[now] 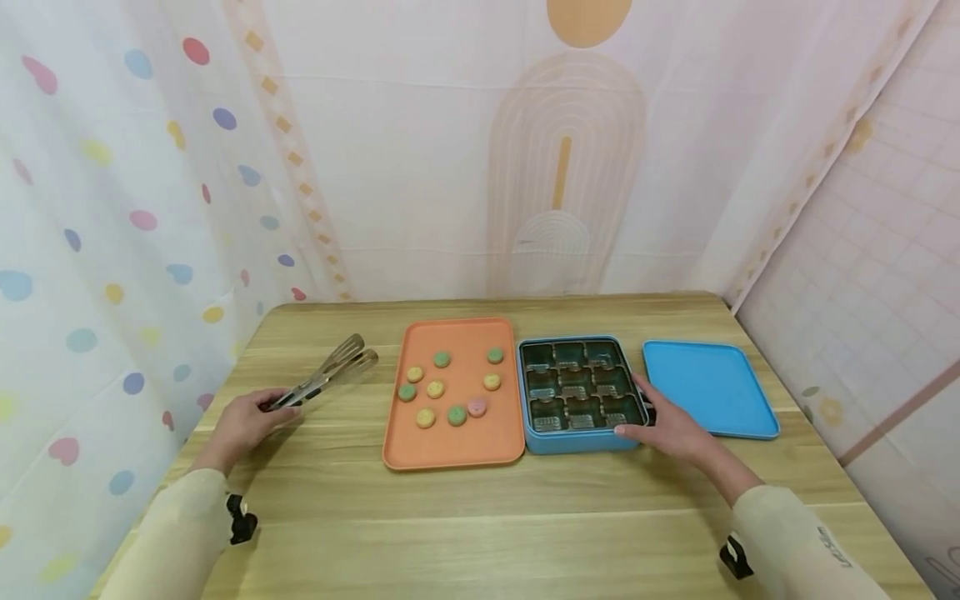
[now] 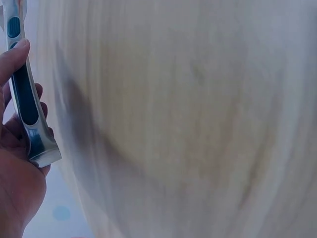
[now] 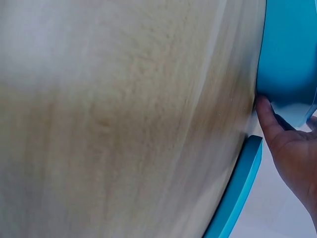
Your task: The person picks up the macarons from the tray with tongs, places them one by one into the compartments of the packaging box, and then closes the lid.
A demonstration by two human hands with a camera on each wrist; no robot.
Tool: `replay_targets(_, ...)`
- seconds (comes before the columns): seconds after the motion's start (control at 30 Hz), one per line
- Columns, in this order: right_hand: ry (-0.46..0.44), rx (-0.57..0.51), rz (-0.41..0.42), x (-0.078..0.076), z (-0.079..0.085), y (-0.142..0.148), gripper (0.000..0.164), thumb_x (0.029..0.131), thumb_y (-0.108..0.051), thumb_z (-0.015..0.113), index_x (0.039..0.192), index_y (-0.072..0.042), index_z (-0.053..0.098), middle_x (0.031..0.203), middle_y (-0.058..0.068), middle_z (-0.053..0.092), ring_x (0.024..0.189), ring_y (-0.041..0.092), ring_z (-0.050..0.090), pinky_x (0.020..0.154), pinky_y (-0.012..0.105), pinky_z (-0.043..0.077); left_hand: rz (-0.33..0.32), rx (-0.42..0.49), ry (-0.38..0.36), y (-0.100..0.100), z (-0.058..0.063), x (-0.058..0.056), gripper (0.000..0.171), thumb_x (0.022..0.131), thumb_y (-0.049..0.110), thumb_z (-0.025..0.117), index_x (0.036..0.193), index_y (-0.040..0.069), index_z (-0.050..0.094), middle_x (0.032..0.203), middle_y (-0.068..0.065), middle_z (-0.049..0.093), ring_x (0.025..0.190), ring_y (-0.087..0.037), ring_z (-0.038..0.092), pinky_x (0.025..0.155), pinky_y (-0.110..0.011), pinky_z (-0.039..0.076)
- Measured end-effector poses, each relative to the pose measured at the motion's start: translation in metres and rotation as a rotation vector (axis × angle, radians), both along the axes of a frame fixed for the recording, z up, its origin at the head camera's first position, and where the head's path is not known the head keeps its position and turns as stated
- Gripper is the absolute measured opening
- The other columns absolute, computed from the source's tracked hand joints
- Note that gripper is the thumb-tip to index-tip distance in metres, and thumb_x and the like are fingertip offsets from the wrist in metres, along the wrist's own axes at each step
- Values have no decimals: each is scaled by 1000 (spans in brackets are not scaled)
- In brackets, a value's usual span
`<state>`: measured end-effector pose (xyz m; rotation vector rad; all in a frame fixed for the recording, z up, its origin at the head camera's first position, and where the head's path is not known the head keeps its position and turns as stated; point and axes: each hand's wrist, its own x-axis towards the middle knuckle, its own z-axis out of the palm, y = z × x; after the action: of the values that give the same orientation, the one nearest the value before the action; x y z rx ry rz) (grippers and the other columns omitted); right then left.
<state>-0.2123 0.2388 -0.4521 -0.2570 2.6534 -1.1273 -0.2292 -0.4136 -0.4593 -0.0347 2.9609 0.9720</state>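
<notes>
Wood-grain table (image 1: 480, 525). Left curtain (image 1: 97, 200) white, scattered with coloured dots (image 1: 225, 118) and hearts (image 1: 64, 451). Back curtain (image 1: 412, 175) pale, printed with ribbed arch (image 1: 600, 167) below tan disc (image 1: 588, 20). Right curtain (image 1: 892, 292) pinkish, with faint grid lines and yellow flower (image 1: 831, 412).

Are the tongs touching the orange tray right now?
Apart. The head view shows a strip of table between the tips of the tongs and the left edge of the orange tray.

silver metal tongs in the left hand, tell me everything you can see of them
The silver, metal-looking tongs have a dark inset panel along the handle and two broad, slotted-looking ends, spread apart and empty. The left hand grips that handle. They point forward and to the right, short of the rectangular orange tray.
</notes>
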Motion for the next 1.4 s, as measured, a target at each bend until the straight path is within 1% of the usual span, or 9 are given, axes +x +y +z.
replay_targets(0.23,18,7,14,-5,-2,-3,113,86,-51,74,159,-6,1,160,30,7,143,53,13,105,69,24,-6,-21,3,7,7,-4,58,94,44,67,130,0,61,114,-21,64,88,-27,54,70,-35,43)
replay_targets(0.37,9,5,13,-8,-3,-4,116,85,-49,76,159,-5,-2,160,30,4,143,53,12,106,69,23,-15,-9,21,13,10,-7,55,95,41,67,130,0,61,112,-20,65,84,-24,54,68,-34,44)
replay_targets(0.47,0,8,8,-7,-3,-5,118,84,-49,76,159,-6,-4,160,30,3,143,53,11,106,69,23,-25,-6,30,18,13,-7,54,95,39,67,131,0,61,114,-21,65,87,-26,55,70,-35,44)
replay_targets(0.6,-9,16,3,-5,-3,-5,117,86,-52,74,159,-9,-6,160,30,3,143,53,12,107,68,23,-26,-10,14,24,16,-8,58,95,43,65,134,0,59,122,-24,63,97,-31,56,75,-37,44)
replay_targets(0.7,-14,22,1,-3,-3,-7,115,87,-54,71,159,-11,-7,160,30,3,141,54,16,106,67,25,-23,1,11,28,17,-9,59,95,45,65,134,1,59,124,-24,62,98,-31,56,75,-37,44)
replay_targets(0.87,-22,30,-1,1,-2,-8,110,91,-54,66,158,-10,-10,160,31,4,136,54,30,103,66,30,-31,25,27,31,17,-13,53,95,41,67,133,5,61,117,-20,64,88,-27,54,70,-35,44)
replay_targets(1.03,-26,29,-4,2,-1,-11,108,94,-54,62,157,-8,-13,159,32,3,133,54,35,103,66,31,-37,33,30,35,20,-13,52,95,39,68,133,4,60,119,-20,63,88,-26,53,70,-35,44)
replay_targets(1.2,-41,30,-22,2,-1,-13,108,94,-55,61,157,-8,-14,159,32,2,136,54,29,104,66,30,-60,26,51,39,22,-12,53,94,39,68,133,3,61,121,-22,63,89,-26,54,72,-36,44)
replay_targets(1.4,-40,36,-35,1,-2,-12,109,94,-55,62,157,-9,-13,160,30,0,140,55,18,105,67,27,-98,8,90,43,22,-13,51,94,40,69,130,4,64,115,-19,67,85,-24,54,71,-35,44)
